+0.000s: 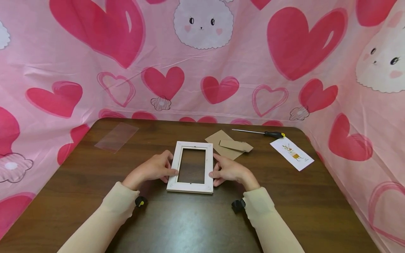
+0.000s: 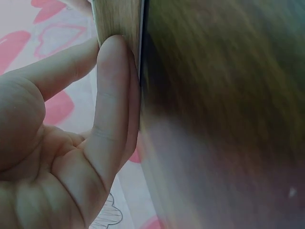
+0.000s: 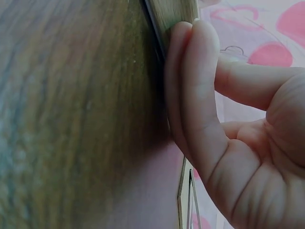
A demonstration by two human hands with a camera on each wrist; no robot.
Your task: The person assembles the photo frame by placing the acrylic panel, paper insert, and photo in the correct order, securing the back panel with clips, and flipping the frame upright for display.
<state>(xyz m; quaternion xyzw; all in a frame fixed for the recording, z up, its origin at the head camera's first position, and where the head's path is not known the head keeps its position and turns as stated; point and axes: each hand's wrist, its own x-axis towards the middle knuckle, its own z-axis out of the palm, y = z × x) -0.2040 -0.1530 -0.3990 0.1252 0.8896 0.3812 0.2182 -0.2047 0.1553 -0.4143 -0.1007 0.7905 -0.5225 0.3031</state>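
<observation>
A white picture frame (image 1: pixel 190 188) lies face-up or face-down, which I cannot tell, on or just above the middle of the table. Bare wood shows through its rectangular opening. My left hand (image 1: pixel 154 168) grips its left side, thumb on top and fingers along the outer edge. On the opposite side my right hand (image 1: pixel 232 169) holds it the same way. In the left wrist view, fingertips press the frame's wood-toned side (image 2: pixel 119 19). The right wrist view shows two fingers against the other side (image 3: pixel 181 10) of the frame, close to the tabletop.
Behind the frame to the right, a brown backing board (image 1: pixel 218 137) lies under a folded cardboard strip (image 1: pixel 234 144). Farther right are a screwdriver (image 1: pixel 273 134) and a white card with a printed plant (image 1: pixel 292 153). A clear plastic sheet (image 1: pixel 117 137) lies at the table's back left.
</observation>
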